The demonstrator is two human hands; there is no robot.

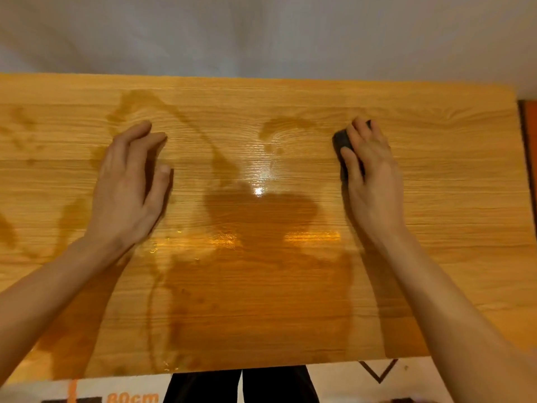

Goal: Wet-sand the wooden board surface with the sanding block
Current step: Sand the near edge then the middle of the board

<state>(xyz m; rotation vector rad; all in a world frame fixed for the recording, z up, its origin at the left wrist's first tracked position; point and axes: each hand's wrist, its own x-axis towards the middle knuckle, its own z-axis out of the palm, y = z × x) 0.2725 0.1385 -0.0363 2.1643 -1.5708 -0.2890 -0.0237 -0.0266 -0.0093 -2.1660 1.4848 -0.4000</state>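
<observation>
A wide wooden board [450, 199] with light grain fills the view, its middle and left parts dark and shiny with water. My right hand [374, 175] presses a dark sanding block [342, 141] flat on the board's right half; only the block's left edge shows under my fingers. My left hand [130, 184] rests on the board at the left, palm down, fingers slightly spread, holding nothing.
A pale wall or sheet [261, 33] rises behind the board's far edge. An orange strip [529, 135] lies past the right edge. Below the near edge are dark trouser legs [241, 385] and a white floor sheet with orange print [133, 397].
</observation>
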